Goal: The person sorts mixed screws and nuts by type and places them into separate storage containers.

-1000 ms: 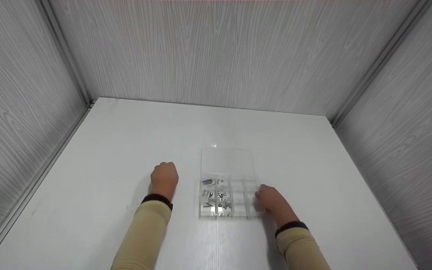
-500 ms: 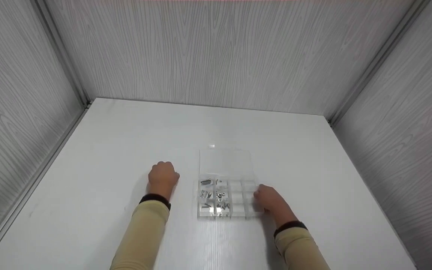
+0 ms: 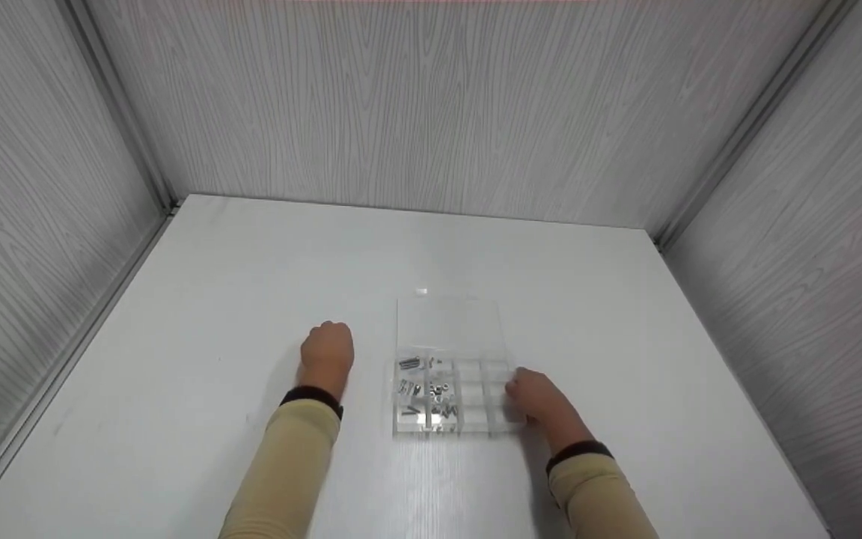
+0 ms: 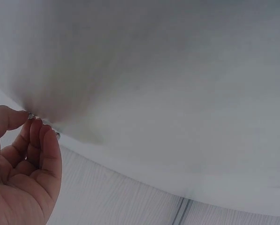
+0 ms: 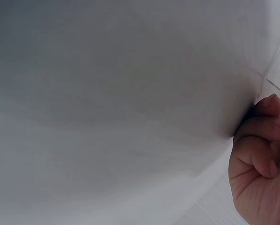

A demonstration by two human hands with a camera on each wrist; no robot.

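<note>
A clear plastic compartment box (image 3: 502,372) lies on the white table (image 3: 251,269), its lid (image 3: 450,322) folded open flat behind it. Small metal screws (image 3: 427,389) fill the left compartments; the right ones look empty. My left hand (image 3: 326,350) rests as a fist on the table just left of the box. In the left wrist view, my left hand (image 4: 31,117) pinches a tiny metal part (image 4: 31,116) between thumb and fingertips. My right hand (image 3: 532,397) sits at the box's right side. In the right wrist view, my right hand (image 5: 261,140) has its fingers curled in, with nothing seen in them.
Grey wood-grain walls (image 3: 431,105) close the table in at the back and on both sides. Bare white tabletop stretches to the left, behind the lid and to the right of the box.
Hardly anything moved. My left hand shifted a little on the table beside the box; my right hand stays at the box's right side.
</note>
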